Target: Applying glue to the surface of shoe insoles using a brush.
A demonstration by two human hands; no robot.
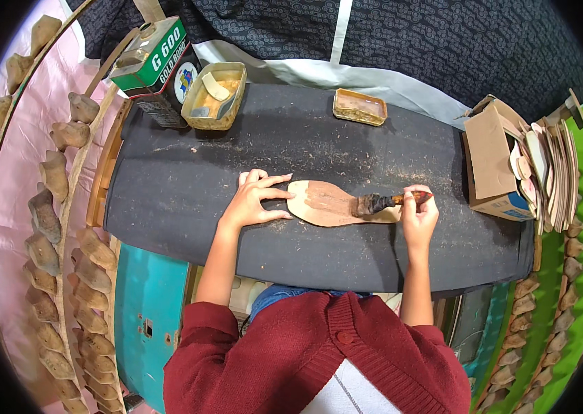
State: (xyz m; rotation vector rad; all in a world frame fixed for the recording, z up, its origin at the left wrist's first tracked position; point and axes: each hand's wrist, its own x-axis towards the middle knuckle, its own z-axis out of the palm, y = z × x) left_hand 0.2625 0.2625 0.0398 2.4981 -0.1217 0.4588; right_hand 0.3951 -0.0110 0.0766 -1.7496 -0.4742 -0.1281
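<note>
A tan shoe sole (326, 202) lies flat on the dark cloth, lengthwise from left to right, with a darker brown patch over its middle. My left hand (255, 201) rests at its rounded left end, fingers spread, thumb and fingertips close to or touching the edge. In my right hand (419, 218) is a brush (376, 203) with dark, caked bristles and a stained reddish handle. Its bristles lie on the middle of the sole, while my fingers pinch the handle. Part of the sole's right end is hidden behind the brush and my right hand.
Toward the far left stand a green-and-black metal can (158, 65) and a crusted tub (202, 124) with pale pieces inside. A shallow rectangular container (360, 119) sits at the far edge. At right, a cardboard box (490, 155) holds stacked soles. Shoe lasts (44, 210) line both side racks.
</note>
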